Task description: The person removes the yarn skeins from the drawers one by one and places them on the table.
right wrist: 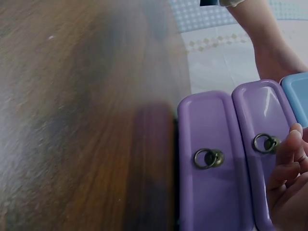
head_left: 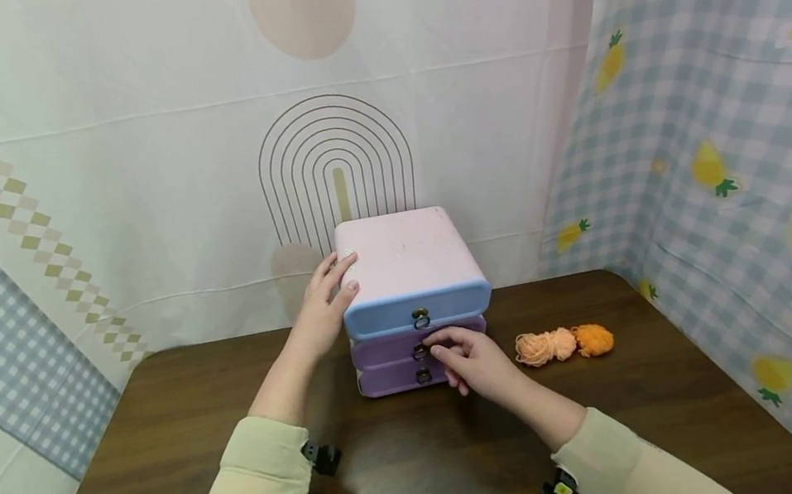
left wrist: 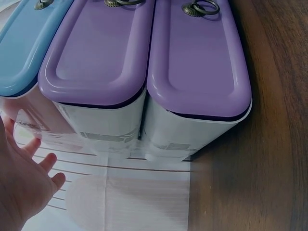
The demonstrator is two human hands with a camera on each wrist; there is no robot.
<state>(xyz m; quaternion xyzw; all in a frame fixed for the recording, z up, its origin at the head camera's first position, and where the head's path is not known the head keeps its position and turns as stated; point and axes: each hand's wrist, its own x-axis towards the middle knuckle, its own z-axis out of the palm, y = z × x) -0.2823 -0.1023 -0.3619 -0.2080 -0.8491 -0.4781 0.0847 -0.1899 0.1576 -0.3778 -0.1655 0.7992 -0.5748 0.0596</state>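
Because the middle purple drawer (head_left: 384, 352) sits in a stack, with a blue drawer (head_left: 383, 316) above and a lower purple drawer (head_left: 389, 379) beneath, drawing it straight toward the near side of the table (head_left: 168, 452) would probably work best, with a fingertip well through its ring pull (right wrist: 271, 144) and no sideways twist. Steady pressure on the pink casing (head_left: 404, 252) would likely stop the stack from sliding or tipping. The stack stands at the far middle of the table, with peach yarn (head_left: 544, 347) and orange yarn (head_left: 593, 339) to its right. The left hand (head_left: 320, 307) has its fingers spread and rests on the left edge of the pink casing. The right hand (head_left: 479, 363) has its fingers bent, index fingertip and thumb close by the ring pull; whether they pinch it or merely touch it, I cannot tell.
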